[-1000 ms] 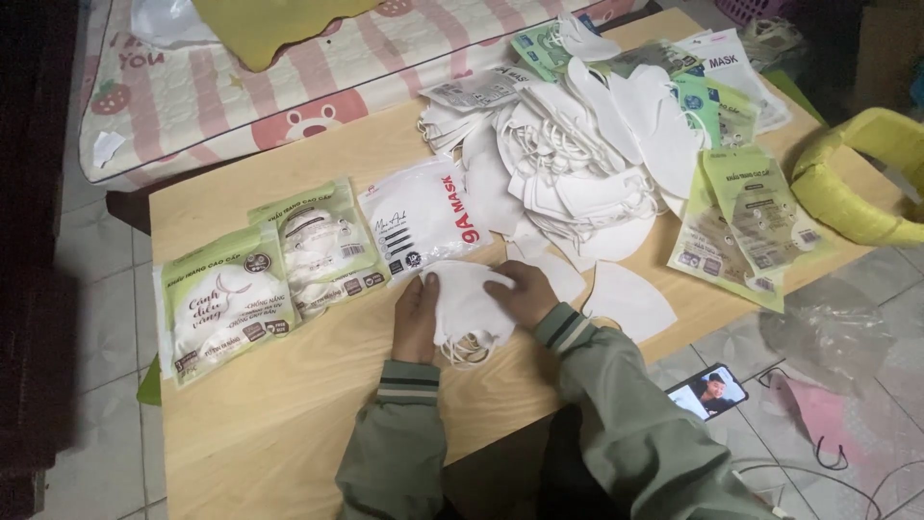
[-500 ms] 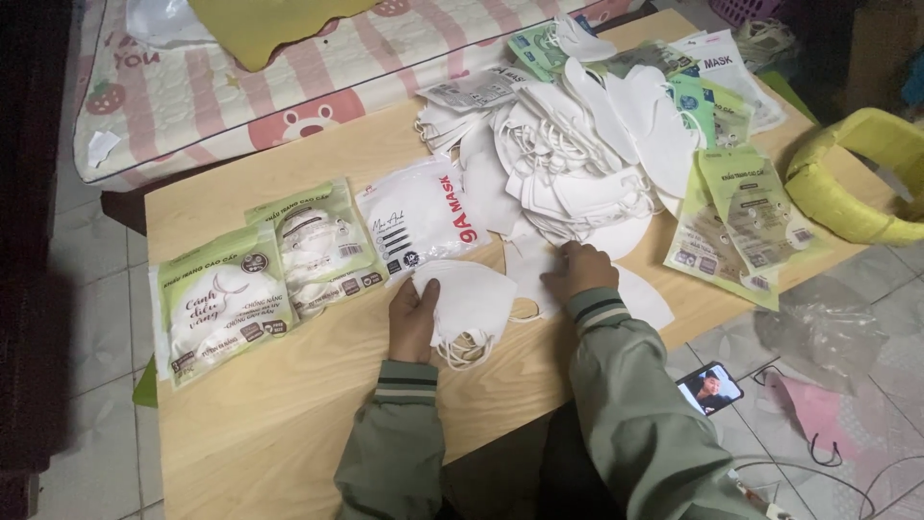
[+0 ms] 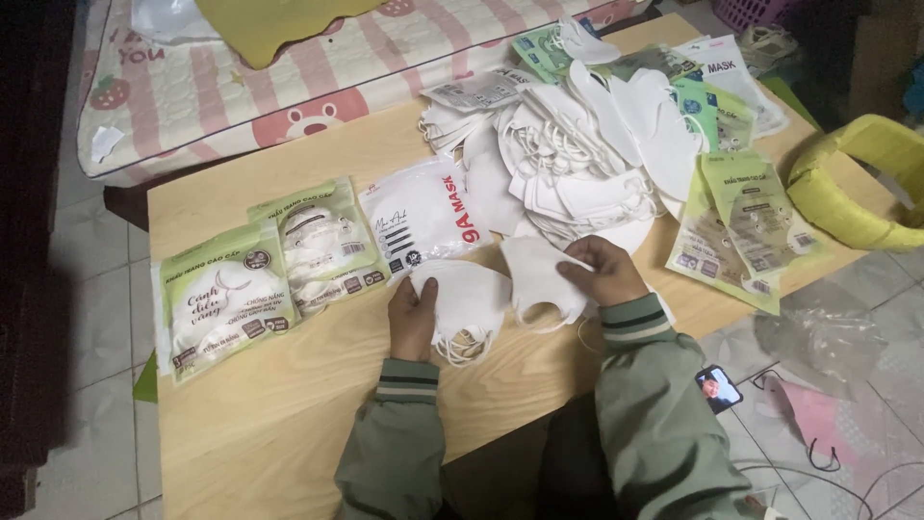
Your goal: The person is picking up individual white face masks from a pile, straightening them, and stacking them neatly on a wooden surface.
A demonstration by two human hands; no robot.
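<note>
Right hand (image 3: 602,272) now back nearer the body than half a second ago, away from the pile's edge, bringing a folded white fabric face mask (image 3: 541,279) along, pinched between thumb and fingertips at its upper right corner. Left hand (image 3: 414,316) unmoved, lying flat, fingers loosely together, pressing down the small stack of white masks with dangling ear loops (image 3: 467,306) at the front edge of the pale wooden tabletop (image 3: 289,404). Held mask touching that stack's right edge, not yet on top. Risk judged from here: thin elastic loops trailing off the stack toward the table edge, easily snagged by a green jacket cuff (image 3: 630,323) and dragged out of line. Another risk: big loose heap of white masks (image 3: 587,159) just behind, close enough for a wrist to tip over. Sealed green-and-clear mask packets (image 3: 231,299) to the left, well apart, likely safe.
</note>
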